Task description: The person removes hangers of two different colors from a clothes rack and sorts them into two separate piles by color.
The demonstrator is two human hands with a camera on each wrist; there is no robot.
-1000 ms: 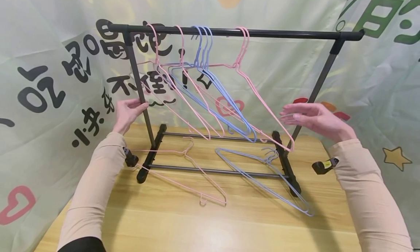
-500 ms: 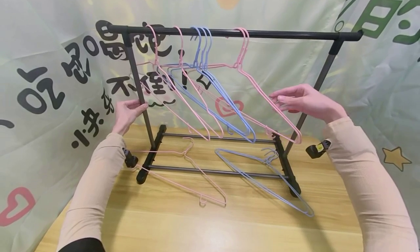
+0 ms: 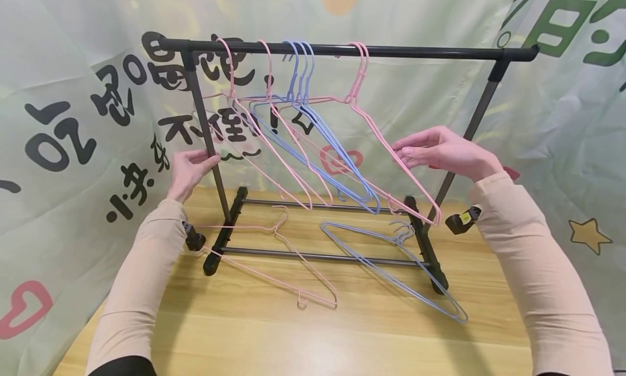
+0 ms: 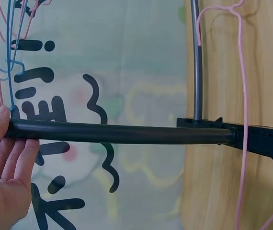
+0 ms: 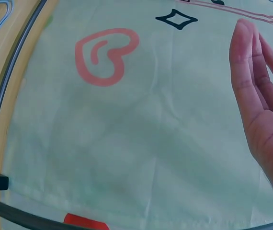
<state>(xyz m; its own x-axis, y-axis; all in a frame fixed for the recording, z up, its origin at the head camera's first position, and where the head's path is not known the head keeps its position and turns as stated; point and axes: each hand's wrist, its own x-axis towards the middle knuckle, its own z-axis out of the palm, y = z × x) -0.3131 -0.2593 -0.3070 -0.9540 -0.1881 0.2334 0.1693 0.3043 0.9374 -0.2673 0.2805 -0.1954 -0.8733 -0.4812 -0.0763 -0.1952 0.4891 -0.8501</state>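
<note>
A black garment rack carries pink and blue wire hangers on its top rail. My left hand grips the rack's left post; in the left wrist view the thumb lies above the post and the fingers below. At the right, my right hand has its fingertips right at the sloping arm of two pink hangers hung close together. Its fingers are nearly straight in the right wrist view, just under a pink hanger arm; the thumb is mostly cut off there.
Several blue hangers hang mid-rail, with single pink hangers to their left. On the wooden table lie a pink hanger and blue hangers, overlapping the rack's base bars. A printed curtain stands behind.
My right hand has moved left and slightly up to the two pink hangers, whose lower right ends swung outward and then back. The left hand has stayed on the post.
</note>
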